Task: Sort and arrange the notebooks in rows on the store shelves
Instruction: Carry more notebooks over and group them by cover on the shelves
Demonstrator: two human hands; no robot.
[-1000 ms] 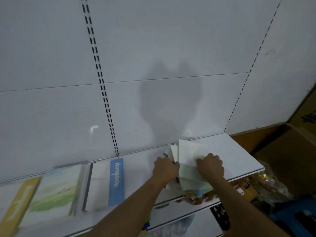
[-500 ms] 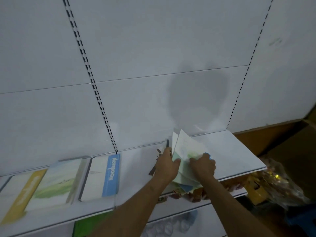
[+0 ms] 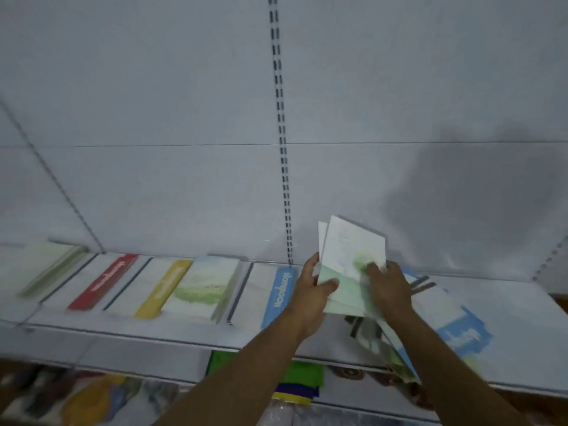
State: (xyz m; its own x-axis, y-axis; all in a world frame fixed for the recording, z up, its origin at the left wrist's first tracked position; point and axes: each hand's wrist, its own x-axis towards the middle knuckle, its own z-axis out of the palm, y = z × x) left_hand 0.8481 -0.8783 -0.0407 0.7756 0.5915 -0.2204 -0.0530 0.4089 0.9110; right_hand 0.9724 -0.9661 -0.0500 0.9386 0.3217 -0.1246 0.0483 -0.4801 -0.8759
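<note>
Both hands hold up a thin stack of white-and-green notebooks point(image 3: 350, 265) above the white shelf point(image 3: 507, 309). My left hand point(image 3: 310, 293) grips the stack's left edge, thumb across the front cover. My right hand point(image 3: 385, 287) holds the right side, fingers curled over the cover. Under the right hand a loose pile of notebooks point(image 3: 436, 327) lies fanned on the shelf, one with a blue band. To the left a row lies flat: a blue-banded notebook point(image 3: 278, 293), a green landscape one point(image 3: 204, 287), a yellow-banded one point(image 3: 164, 287), a red-banded one point(image 3: 104, 282) and a green stack point(image 3: 46, 269).
A white back wall with slotted uprights point(image 3: 282, 149) rises behind the shelf. A lower shelf point(image 3: 153, 364) holds green and yellow packets point(image 3: 299, 382) and blurred colourful goods point(image 3: 92, 398). Bare shelf surface lies at the far right.
The view has swung left, bringing more of the shelved row into sight. Both hands have lifted the white-and-green notebooks up off the fanned pile and carried them left.
</note>
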